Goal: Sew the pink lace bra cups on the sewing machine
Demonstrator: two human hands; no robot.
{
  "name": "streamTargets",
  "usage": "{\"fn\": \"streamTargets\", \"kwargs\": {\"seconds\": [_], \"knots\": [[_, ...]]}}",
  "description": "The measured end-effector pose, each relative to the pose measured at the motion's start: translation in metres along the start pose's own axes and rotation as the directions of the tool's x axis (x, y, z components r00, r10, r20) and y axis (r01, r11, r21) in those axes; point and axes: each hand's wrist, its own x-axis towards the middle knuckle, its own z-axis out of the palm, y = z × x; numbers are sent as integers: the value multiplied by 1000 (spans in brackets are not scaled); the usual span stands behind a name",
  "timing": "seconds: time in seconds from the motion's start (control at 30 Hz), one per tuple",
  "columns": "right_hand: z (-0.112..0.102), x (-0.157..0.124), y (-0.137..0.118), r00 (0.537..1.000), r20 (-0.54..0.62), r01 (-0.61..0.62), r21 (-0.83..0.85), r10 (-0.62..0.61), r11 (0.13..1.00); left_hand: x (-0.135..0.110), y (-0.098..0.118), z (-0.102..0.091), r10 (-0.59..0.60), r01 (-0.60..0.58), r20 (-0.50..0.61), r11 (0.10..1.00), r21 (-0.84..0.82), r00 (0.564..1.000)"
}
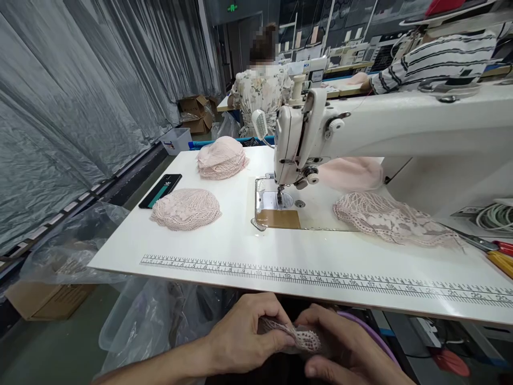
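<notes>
Below the table's front edge, my left hand (252,334) pinches a small folded piece of pale pink lace (308,340) between thumb and fingers. My right hand (347,342) curls round the other end of this lace, its thumb lower down and apart from the index finger. Part of the lace is hidden by my hands. Above them on the white table stands a sewing machine (292,139), its presser foot (279,195) over the needle plate with no fabric under it.
Lace cup stacks (186,208) and pink cups (222,158) lie left, by a dark phone (161,191). More lace (393,219), pink fabric (352,172) and scissors (481,243) lie right. A printed ruler (320,279) runs along the front edge. Two people sit beyond.
</notes>
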Motion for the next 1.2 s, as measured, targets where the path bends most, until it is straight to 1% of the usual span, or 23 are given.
{"fn": "streamTargets", "kwargs": {"seconds": [0.07, 0.1, 0.17, 0.23, 0.3, 0.4, 0.43, 0.5, 0.6, 0.7, 0.8, 0.87, 0.93, 1.03, 1.13, 1.2], "knots": [[-1, -3, 1, 999, 36, -2, -47, 4, 999, -2, 0, -2, -48, 48, 0, 999, -11, 999], [-1, -4, 1, 999, 36, -7, -48, 9, 999, -2, -1, -2, -74, 74, -2, 997, -25, 997], [-2, -7, 3, 999, 3, -37, -3, 37, 999, -1, -2, -1, -106, 105, -10, 993, -62, 994], [-5, -10, 3, 998, -28, -62, 68, 64, 996, 0, -5, 0, -103, 102, -8, 990, -100, 995], [-8, -12, 2, 999, -22, -45, 107, 47, 993, 1, -8, 3, -111, 109, -5, 985, -130, 994], [-15, -14, 0, 998, 65, -4, 177, -8, 984, 3, -12, 7, -125, 122, -8, 979, -161, 992], [-17, -14, 0, 995, 99, -1, 212, -20, 977, 4, -12, 8, -126, 124, 0, 977, -174, 992], [-19, -15, 1, 991, 130, -16, 259, -18, 966, 5, -13, 9, -131, 134, 29, 970, -202, 991], [-18, -19, 6, 993, 110, -67, 234, 42, 970, 5, -12, 11, -171, 183, 69, 951, -250, 983], [-15, -24, 9, 992, 105, -99, 251, 74, 963, 7, -9, 12, -214, 223, 62, 930, -292, 975], [-11, -24, 7, 995, 42, -104, 310, 95, 945, 9, -7, 14, -226, 234, 61, 930, -283, 972], [-7, -18, 5, 995, 16, -95, 330, 95, 939, 11, -6, 16, -220, 229, 61, 939, -258, 973], [-3, -10, 4, 996, 24, -93, 325, 90, 941, 13, -6, 18, -206, 213, 55, 948, -237, 977], [0, -2, 5, 995, 70, -93, 290, 76, 952, 14, -8, 20, -197, 203, 49, 954, -221, 979], [0, -1, 7, 991, 123, -83, 203, 59, 976, 13, -9, 20, -217, 221, 44, 954, -203, 975], [0, -2, 7, 991, 114, -84, 135, 68, 987, 12, -9, 20, -215, 218, 35, 959, -179, 976]]}}
